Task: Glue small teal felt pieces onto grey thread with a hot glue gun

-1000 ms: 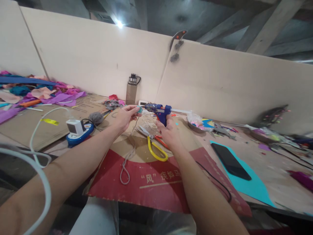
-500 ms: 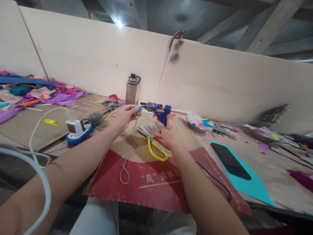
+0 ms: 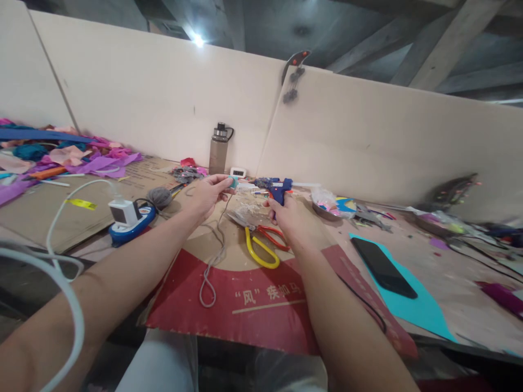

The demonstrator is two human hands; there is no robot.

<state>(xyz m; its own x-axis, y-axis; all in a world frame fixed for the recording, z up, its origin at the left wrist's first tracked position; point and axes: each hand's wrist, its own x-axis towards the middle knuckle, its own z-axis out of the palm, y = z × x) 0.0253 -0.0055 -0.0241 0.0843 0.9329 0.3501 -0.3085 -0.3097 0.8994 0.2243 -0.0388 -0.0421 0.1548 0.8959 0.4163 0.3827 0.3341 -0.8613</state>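
My left hand [image 3: 211,191] pinches a small teal piece [image 3: 233,182] between thumb and fingertips, and a grey cord [image 3: 221,239] trails below it onto the cardboard. A blue glue gun [image 3: 278,188] is gripped in my right hand [image 3: 285,213], its nozzle pointing left, a short way from the teal piece. Beneath the hands lie scissors with one yellow and one red handle [image 3: 261,255], on a red and brown cardboard sheet [image 3: 253,321].
A bottle [image 3: 218,151] stands by the back panel. At left are a blue power strip [image 3: 133,228], grey yarn [image 3: 159,197] and coloured scraps [image 3: 69,155]. A phone [image 3: 384,267] rests on teal sheet [image 3: 429,316] at right, near a bowl [image 3: 327,211].
My right hand has moved the glue gun slightly right and away from the teal piece. More of the red scissor handle shows. My left hand has hardly moved.
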